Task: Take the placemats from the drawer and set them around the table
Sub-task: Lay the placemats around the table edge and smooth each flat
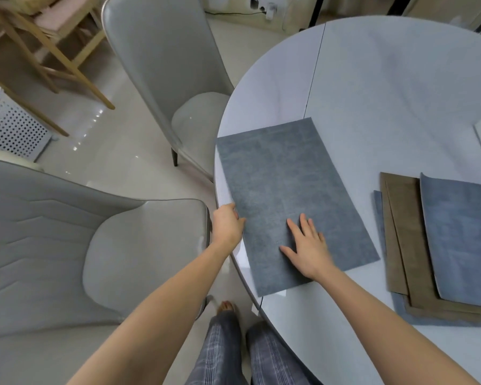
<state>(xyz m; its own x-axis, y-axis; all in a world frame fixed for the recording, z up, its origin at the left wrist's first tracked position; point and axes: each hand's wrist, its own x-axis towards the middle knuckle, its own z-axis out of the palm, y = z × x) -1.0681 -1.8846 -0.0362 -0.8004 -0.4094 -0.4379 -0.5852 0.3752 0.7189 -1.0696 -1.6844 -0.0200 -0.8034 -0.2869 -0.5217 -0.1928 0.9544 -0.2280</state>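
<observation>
The grey placemat (289, 201) lies flat at the surface (386, 79) edge. Left hand (228, 223) pinches its side; right hand (308, 245) presses spread fingers on top. It looks thin, limp (likely light), best lifted by an edge.

Round, glossy pale-grey table (372, 79) on the right, seam running across its far part. Rectangular grey-blue fabric placemat (283, 190) lying flat at the table's left edge. Left hand (227, 225) gripping the mat's near-left edge, fingers curled over it. Right hand (307, 247) pressed flat on the mat's near part, fingers spread. Loose stack of brown and blue fabric placemats (439, 245) to the right, apart from the single mat. Two grey leather chairs on the left: one far (161, 65), one near (53, 232). White perforated bin (11, 129) at far left.
</observation>
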